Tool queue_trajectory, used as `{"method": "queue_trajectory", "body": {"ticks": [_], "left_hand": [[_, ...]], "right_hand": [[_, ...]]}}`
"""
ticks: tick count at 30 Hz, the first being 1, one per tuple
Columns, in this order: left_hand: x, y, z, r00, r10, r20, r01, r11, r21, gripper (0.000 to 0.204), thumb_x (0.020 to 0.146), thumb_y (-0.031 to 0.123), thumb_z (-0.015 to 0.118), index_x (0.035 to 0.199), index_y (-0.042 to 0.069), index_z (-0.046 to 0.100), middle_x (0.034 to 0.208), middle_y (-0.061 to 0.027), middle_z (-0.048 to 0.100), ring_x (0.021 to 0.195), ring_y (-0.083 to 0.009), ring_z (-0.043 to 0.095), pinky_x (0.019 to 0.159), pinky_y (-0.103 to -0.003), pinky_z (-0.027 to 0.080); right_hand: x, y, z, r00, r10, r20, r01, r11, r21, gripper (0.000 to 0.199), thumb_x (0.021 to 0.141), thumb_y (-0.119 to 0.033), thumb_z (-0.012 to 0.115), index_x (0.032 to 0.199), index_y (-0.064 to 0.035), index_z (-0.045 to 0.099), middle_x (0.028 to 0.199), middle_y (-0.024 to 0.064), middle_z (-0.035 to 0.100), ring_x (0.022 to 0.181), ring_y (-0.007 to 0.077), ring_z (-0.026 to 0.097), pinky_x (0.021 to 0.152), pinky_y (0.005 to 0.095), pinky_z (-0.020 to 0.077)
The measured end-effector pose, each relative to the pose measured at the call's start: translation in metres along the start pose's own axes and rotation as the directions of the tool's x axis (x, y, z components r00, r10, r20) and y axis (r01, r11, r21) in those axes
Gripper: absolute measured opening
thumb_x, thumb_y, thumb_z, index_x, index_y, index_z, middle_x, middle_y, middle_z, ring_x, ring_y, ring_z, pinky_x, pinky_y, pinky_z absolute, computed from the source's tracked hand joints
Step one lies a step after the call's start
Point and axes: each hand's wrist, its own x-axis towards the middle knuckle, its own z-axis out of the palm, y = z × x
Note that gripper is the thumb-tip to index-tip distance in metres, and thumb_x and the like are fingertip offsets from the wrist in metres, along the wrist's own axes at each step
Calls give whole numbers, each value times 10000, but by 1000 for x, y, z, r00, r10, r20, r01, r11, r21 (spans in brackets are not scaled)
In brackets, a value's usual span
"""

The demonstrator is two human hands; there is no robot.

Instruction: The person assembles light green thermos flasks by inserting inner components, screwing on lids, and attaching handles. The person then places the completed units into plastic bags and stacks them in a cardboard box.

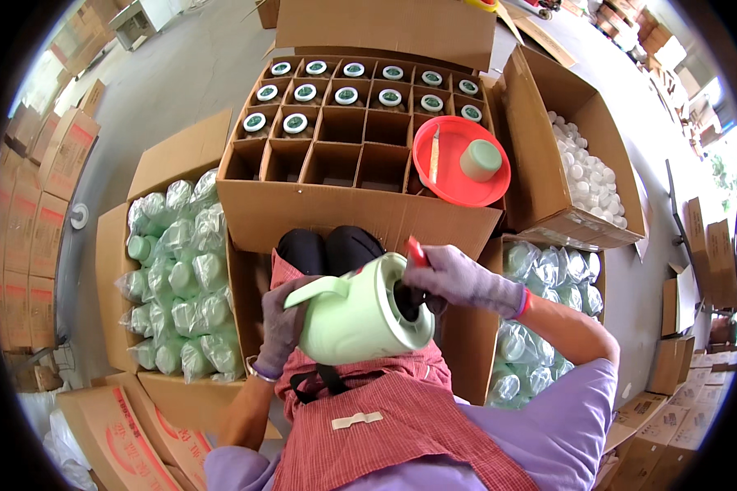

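A pale green vacuum jug point(344, 319) lies tilted over my lap, its round end turned to the right. My left hand point(280, 327), in a grey glove, is closed on the jug's left side by the handle. My right hand point(467, 278), also gloved, is closed round a tool with a red handle point(417, 252) at the jug's round end. Whatever working end the tool has is hidden by my fingers and the jug. Something dark point(405, 301) shows inside that opening. Beyond the jug, a divided carton point(344, 204) holds several bottles with white-and-green tops point(295, 123).
A red basin point(458, 192) with a pale green cup point(481, 160) and a slim yellowish tube point(434, 155) rests on the carton's right corner. An open box of white caps point(585, 176) stands at right. Plastic-wrapped green jugs point(184, 278) fill cartons on both sides.
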Motion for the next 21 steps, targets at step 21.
{"method": "queue_trajectory", "body": {"ticks": [21], "left_hand": [[52, 44, 8, 662, -469, 585, -104, 715, 691, 711, 765, 161, 529, 1455, 72, 386, 801, -234, 691, 802, -377, 693, 756, -480, 540]], "right_hand": [[104, 95, -140, 785, -382, -488, -443, 205, -873, 185, 894, -181, 581, 1039, -78, 636, 987, 173, 657, 899, 334, 683, 728, 435, 567]]}}
